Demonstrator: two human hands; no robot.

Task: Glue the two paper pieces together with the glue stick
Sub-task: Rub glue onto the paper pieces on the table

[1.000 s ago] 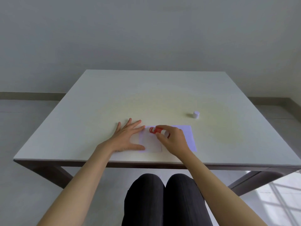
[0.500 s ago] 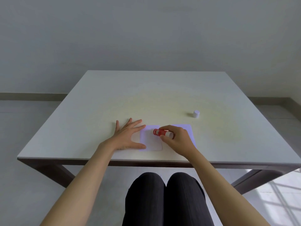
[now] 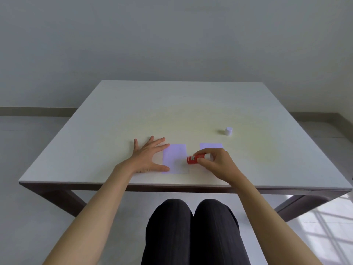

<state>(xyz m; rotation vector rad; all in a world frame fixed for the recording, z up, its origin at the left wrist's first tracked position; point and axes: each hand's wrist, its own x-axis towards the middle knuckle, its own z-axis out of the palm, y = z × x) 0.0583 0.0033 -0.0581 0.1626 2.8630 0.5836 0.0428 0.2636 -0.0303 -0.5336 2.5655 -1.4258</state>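
Observation:
A pale lilac paper piece [image 3: 175,157] lies flat near the table's front edge. My left hand [image 3: 148,156] rests spread beside it, fingertips and thumb pressing its left edge. My right hand [image 3: 216,163] grips a red glue stick [image 3: 194,159], tilted low, its end at the paper's right edge. A second lilac paper piece [image 3: 211,145] lies just to the right, mostly hidden behind my right hand.
The glue stick's white cap [image 3: 228,131] stands alone on the white table [image 3: 181,111], behind and to the right of the papers. My knees [image 3: 191,226] sit under the front edge. A wall rises beyond the table.
My right hand has dragged the glue stick from the paper's upper left toward its lower right edge. The left hand has stayed on the paper's left side.

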